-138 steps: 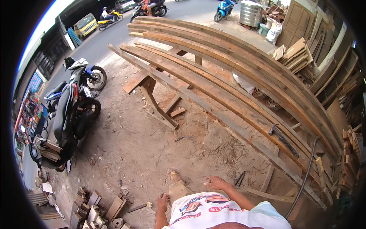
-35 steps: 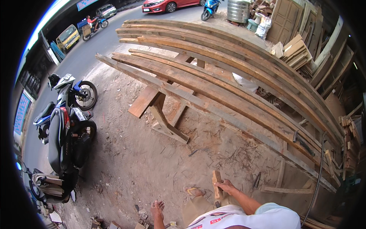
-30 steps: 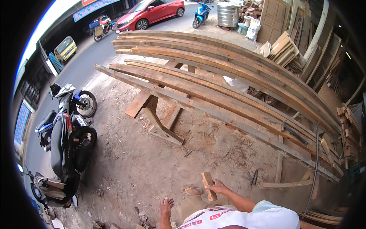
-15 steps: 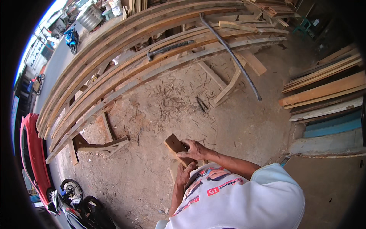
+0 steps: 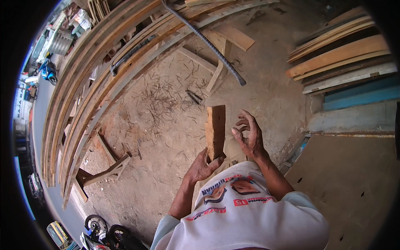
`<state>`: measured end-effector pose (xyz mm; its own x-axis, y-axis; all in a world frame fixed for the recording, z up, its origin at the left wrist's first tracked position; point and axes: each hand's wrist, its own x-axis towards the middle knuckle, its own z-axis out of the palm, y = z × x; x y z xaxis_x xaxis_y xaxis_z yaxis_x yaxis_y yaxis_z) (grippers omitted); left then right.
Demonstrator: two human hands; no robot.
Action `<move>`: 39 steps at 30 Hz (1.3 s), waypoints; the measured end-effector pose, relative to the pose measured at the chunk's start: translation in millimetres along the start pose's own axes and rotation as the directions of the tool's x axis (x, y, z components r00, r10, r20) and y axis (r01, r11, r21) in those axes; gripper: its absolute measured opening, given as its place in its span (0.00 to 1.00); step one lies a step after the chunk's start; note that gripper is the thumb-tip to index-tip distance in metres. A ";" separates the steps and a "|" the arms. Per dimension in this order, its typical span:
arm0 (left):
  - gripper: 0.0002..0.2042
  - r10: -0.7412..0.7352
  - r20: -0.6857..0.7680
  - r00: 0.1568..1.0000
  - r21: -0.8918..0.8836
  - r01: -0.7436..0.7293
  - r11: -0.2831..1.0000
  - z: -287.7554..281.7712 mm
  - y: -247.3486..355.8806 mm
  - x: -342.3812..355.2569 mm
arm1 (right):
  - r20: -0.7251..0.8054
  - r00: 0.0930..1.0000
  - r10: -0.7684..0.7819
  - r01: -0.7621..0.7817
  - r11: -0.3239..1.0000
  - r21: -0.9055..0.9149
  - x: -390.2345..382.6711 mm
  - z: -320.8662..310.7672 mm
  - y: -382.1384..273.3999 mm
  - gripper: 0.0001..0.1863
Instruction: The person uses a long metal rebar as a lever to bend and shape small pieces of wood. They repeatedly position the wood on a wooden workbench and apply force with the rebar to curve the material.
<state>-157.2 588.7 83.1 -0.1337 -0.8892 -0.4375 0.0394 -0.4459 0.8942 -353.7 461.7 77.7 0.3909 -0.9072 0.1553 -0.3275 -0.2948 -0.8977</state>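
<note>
While left hand point(image 5: 201, 167) clamps wooden block point(image 5: 216, 130), right hand point(image 5: 252, 139), loosely curled, is apart beside it, probable pliers point(image 5: 193, 96) lying beyond.

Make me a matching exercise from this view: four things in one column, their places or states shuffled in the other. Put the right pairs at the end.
Things
1. Wood block
2. Right hand
3. Hammer
4. Dark metal rod

Places and states
A. Lying lengthwise on the long beams
B. Sticking out past the near edge of the long beams
C. Gripped at its lower end by the left hand
D. Holding nothing, fingers bent and parted

Right pairs
1-C
2-D
3-A
4-B
</note>
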 end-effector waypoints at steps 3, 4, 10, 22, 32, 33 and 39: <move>0.29 -0.055 0.097 0.994 0.050 0.050 0.997 34.7 30.5 31.9 | 0.020 0.970 -0.243 0.238 0.926 -0.292 14.5 -50.7 19.2 0.41; 0.30 -0.085 0.148 0.985 0.147 0.063 0.987 42.9 43.2 47.3 | 0.085 0.937 -0.339 0.342 0.842 -0.418 21.5 -70.2 27.8 0.43; 0.30 -0.190 0.348 0.918 0.444 0.017 0.896 90.6 98.3 156.3 | 0.214 0.886 -0.411 0.446 0.629 -0.637 58.8 -188.9 84.6 0.48; 0.41 -0.024 -0.223 0.974 -0.555 -0.107 0.825 106.9 153.0 377.2 | 0.155 0.964 -0.215 0.259 0.646 -0.718 199.9 -297.7 160.1 0.37; 0.45 -0.427 -0.795 0.431 -0.505 -0.860 0.073 -88.8 125.0 605.6 | 0.159 0.969 0.187 -0.001 0.649 -0.760 305.7 -300.1 213.1 0.37; 0.44 -0.433 -0.816 0.384 -0.452 -0.890 0.063 -103.0 129.8 609.4 | 0.172 0.963 0.208 -0.005 0.650 -0.760 318.8 -302.6 218.0 0.37; 0.39 -0.429 -0.884 0.187 -0.314 -0.916 0.248 -146.0 124.8 602.8 | 0.299 0.922 0.246 0.056 0.679 -0.732 411.2 -289.3 247.4 0.37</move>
<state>-88.3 -17.9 -82.9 0.8330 -0.0650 -0.5494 0.4436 0.6719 0.5931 -522.8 -71.1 38.8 0.5372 -0.8193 -0.2006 -0.8299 -0.4710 -0.2990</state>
